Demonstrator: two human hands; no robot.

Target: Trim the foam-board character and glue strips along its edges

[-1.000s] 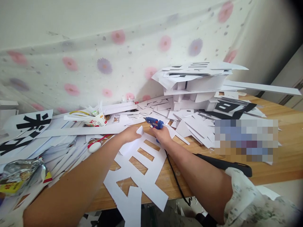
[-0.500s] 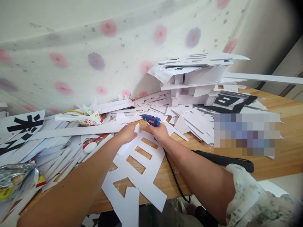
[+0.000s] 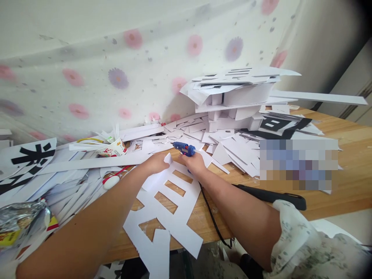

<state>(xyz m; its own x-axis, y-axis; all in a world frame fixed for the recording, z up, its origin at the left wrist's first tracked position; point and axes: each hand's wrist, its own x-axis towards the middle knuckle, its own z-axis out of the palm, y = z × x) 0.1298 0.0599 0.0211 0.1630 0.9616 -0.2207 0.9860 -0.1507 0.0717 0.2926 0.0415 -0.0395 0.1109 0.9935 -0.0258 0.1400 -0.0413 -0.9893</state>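
Note:
A blue glue gun (image 3: 185, 148) is gripped in my right hand (image 3: 196, 163), its nozzle pointing left and its black cord running down to the table edge. My left hand (image 3: 156, 163) pinches a small upright white piece (image 3: 167, 158) at the upper left of a large white cut-out character (image 3: 182, 203). The cut-out lies flat with several openings, and its lower end hangs over the table's front edge. The nozzle is just above and right of the pinched piece, apart from it.
White scraps and strips (image 3: 66, 193) cover the left side. Behind are a paper cup (image 3: 113, 148) and stacked white letter forms (image 3: 247, 95). A black case-like object (image 3: 273, 195) lies by my right forearm. A foil packet (image 3: 23, 217) sits at far left.
The view has shifted slightly, so the stack and the right side appear a little further left. Both hands keep their holds, with hardly any movement.

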